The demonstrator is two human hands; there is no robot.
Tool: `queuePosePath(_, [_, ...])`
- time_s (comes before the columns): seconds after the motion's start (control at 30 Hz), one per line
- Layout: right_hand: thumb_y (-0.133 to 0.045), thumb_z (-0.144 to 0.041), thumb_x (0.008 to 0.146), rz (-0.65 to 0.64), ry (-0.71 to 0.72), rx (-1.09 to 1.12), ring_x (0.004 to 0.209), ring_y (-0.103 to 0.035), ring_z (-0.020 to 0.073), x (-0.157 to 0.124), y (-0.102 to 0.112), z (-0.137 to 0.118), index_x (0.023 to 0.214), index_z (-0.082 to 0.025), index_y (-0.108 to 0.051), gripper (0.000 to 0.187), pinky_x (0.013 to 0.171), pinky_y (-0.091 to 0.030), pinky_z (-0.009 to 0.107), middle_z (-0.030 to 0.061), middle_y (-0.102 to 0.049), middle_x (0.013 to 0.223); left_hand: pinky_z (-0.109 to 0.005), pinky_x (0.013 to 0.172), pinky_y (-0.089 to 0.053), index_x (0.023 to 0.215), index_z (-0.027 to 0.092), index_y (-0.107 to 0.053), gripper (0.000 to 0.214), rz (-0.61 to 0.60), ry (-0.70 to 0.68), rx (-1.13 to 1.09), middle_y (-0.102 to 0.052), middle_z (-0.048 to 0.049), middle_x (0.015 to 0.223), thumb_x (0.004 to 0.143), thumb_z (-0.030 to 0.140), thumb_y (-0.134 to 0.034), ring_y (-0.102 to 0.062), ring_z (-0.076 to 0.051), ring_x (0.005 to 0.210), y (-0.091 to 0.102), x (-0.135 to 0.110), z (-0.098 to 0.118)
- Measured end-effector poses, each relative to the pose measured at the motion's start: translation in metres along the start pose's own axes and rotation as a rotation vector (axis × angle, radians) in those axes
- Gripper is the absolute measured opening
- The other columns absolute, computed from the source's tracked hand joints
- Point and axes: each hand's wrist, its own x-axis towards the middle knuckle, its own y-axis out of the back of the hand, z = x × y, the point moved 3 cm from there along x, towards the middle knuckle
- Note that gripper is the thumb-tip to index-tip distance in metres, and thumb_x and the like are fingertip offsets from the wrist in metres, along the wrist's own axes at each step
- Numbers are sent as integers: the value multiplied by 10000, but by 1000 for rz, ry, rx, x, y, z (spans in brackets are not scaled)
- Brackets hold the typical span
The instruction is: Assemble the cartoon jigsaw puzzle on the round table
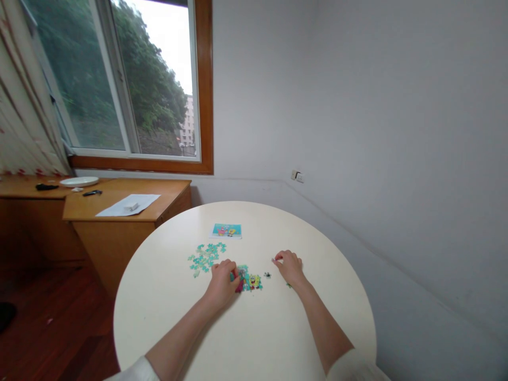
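Observation:
A partly joined jigsaw puzzle (254,281) with a yellow cartoon figure lies near the middle of the round table. My left hand (223,279) is curled over its left end, thumb and fingers closed at the red part and hiding some of it. To the right, my right hand (291,268) pinches a small puzzle piece (274,260) just above or at the tabletop; I cannot tell which. A dark loose piece (267,275) lies between the puzzle and that hand. Another greenish piece (289,286) shows partly under my right wrist.
Loose turquoise puzzle pieces (206,256) are spread left of the puzzle. Behind them lies a picture card (226,230) on the white round table (262,338). A wooden desk (174,193) with paper (119,207) and a white plate (79,181) stands at the left, below the window.

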Motion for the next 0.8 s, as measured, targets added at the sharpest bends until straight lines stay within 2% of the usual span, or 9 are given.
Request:
queuePosePath(0.37, [-569, -206, 781, -7, 63, 151, 736, -596, 147, 4, -4, 1, 811, -204, -634, 71, 705, -379, 269, 9, -685, 780, -373, 841, -346, 585, 158, -566, 140, -9, -4, 1, -618, -28, 732, 712, 124, -615, -569, -191, 808, -4, 1, -4])
queuePosePath(0.57, [-518, -178, 797, -10, 146, 164, 727, -583, 133, 0, -4, -2, 818, -207, -650, 137, 706, -390, 251, 10, -664, 789, -396, 839, -343, 684, 162, -613, 146, -29, -1, 24, -655, -57, 800, 799, 163, -522, -577, -208, 834, -3, 1, -3])
queuePosePath(0.8, [-476, -202, 802, 20, 215, 222, 702, -561, 135, -6, -2, -9, 820, -196, -644, 168, 697, -411, 253, 21, -634, 792, -388, 804, -366, 726, 176, -605, 208, 15, -27, 22, -655, -57, 769, 840, 178, -431, -573, -195, 780, -4, 2, -7])
